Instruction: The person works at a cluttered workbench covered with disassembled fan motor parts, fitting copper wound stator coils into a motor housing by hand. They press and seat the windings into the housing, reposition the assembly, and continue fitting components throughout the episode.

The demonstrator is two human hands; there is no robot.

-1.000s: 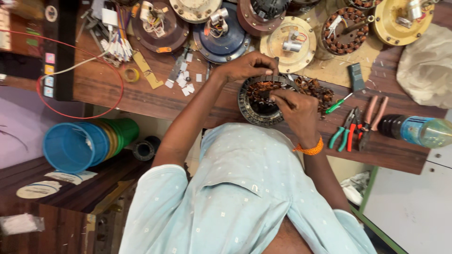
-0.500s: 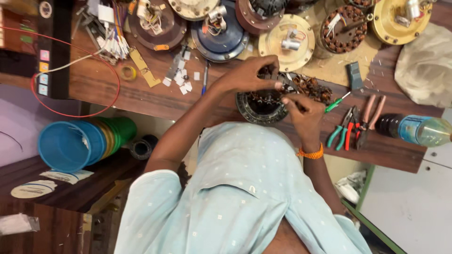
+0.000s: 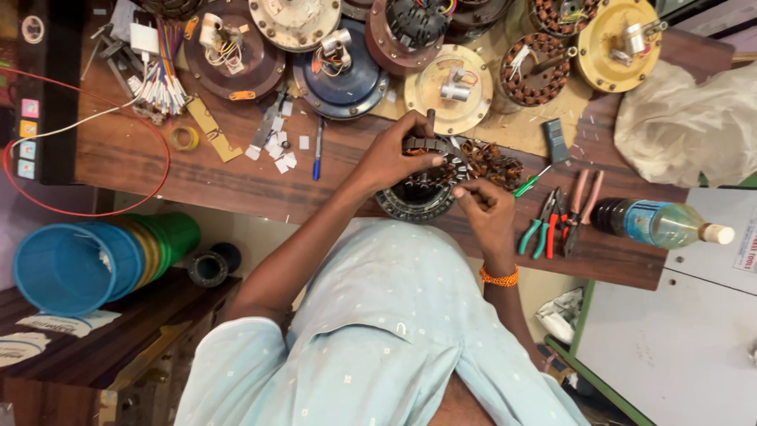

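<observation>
A round dark motor stator [image 3: 416, 199] with copper windings rests at the near edge of the wooden workbench [image 3: 236, 177]. My left hand [image 3: 394, 158] grips its far rim, fingers curled over the top. Against the stator's right side, the fingertips of my right hand [image 3: 482, 211] pinch together; what they pinch is too small to tell. An orange bracelet [image 3: 500, 277] circles that wrist. A tangle of loose copper wire [image 3: 495, 163] lies just behind my right hand.
Right of the hands lie a green screwdriver [image 3: 531, 183], pliers and cutters [image 3: 561, 221] and a lying bottle [image 3: 661, 223]. Several fan motor housings [image 3: 339, 67] line the back. A blue pen [image 3: 317, 150], tape roll [image 3: 185, 138], plastic bag [image 3: 682, 126] and stacked buckets [image 3: 87, 264] surround them.
My left hand has stayed on the stator's rim. My right hand has drawn in closer to the stator's right side, fingertips now pinched there.
</observation>
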